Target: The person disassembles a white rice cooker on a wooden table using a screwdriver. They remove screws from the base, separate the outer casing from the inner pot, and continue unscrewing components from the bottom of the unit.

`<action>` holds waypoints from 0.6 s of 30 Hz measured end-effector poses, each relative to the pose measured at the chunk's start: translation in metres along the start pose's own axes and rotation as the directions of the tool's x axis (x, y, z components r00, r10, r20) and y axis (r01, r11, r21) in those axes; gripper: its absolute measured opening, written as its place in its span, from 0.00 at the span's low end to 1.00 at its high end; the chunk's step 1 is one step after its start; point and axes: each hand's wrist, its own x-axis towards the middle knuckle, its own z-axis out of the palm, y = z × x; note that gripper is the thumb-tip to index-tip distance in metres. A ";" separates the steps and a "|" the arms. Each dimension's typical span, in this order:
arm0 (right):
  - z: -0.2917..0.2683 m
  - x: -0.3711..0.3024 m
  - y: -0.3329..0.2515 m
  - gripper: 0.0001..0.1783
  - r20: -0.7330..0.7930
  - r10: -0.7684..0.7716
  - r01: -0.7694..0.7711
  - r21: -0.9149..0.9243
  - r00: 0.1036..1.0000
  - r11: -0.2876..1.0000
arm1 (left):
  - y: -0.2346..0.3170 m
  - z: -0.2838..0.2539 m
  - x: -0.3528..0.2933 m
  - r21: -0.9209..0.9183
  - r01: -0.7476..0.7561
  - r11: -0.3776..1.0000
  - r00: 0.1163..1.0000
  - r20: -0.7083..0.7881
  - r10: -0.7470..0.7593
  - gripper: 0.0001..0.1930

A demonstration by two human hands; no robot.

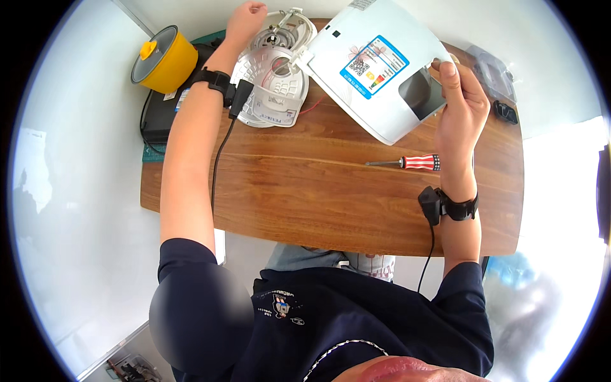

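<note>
My right hand (463, 102) grips a white appliance casing (337, 63) by the edge beside its rectangular cut-out, thumb on the outer face. The casing is tilted above the far right of the table and carries a blue-bordered label. Its near-left corner meets a round white appliance base (245, 111) with vent slots and a clear plastic piece on it. At the far edge of that base, my left hand (247, 22) is closed with curled fingers; whatever is in them is hidden. A red wire runs from the base toward the casing.
A screwdriver (414, 162) with a striped handle lies near my right wrist. A yellow pot (168, 63) with a grey lid stands at the far left on a black case (159, 118). Clear plastic box (493, 73) and a small black object (506, 113) sit far right.
</note>
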 end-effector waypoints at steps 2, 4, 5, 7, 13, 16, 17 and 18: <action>0.000 0.002 0.004 0.18 -0.001 -0.018 0.018 0.042 1.000 0.999 | 0.006 -0.012 0.005 -0.019 0.024 1.000 0.999 -0.026 -0.024 0.19; -0.004 0.004 0.005 0.18 0.003 -0.055 0.055 0.052 0.998 0.997 | 0.032 -0.022 0.005 -0.087 0.051 0.995 0.998 -0.039 -0.055 0.18; -0.006 0.004 0.004 0.18 0.004 -0.075 0.075 0.058 0.997 0.995 | 0.055 -0.031 -0.003 -0.041 0.001 0.999 0.995 -0.098 -0.005 0.17; -0.005 0.006 -0.004 0.18 -0.002 -0.032 0.032 0.117 0.999 0.993 | 0.090 -0.051 -0.022 -0.160 -0.134 0.978 0.979 -0.174 0.106 0.16; -0.023 0.021 0.001 0.21 -0.050 0.162 -0.140 0.304 0.985 0.942 | 0.160 -0.042 -0.117 -0.483 -0.408 0.775 0.898 -0.365 0.245 0.11; -0.043 0.037 0.011 0.20 -0.023 0.174 -0.148 0.416 0.985 0.897 | 0.182 -0.004 -0.184 -0.541 -0.335 0.771 0.928 -0.333 0.169 0.08; -0.041 0.038 0.001 0.18 -0.035 0.257 -0.220 0.416 0.966 0.882 | 0.185 0.009 -0.203 -0.686 -0.311 0.658 0.950 -0.231 0.209 0.10; -0.048 0.043 0.005 0.18 -0.026 0.266 -0.229 0.434 0.964 0.871 | 0.190 0.020 -0.224 -0.819 -0.165 0.549 0.981 -0.079 0.177 0.11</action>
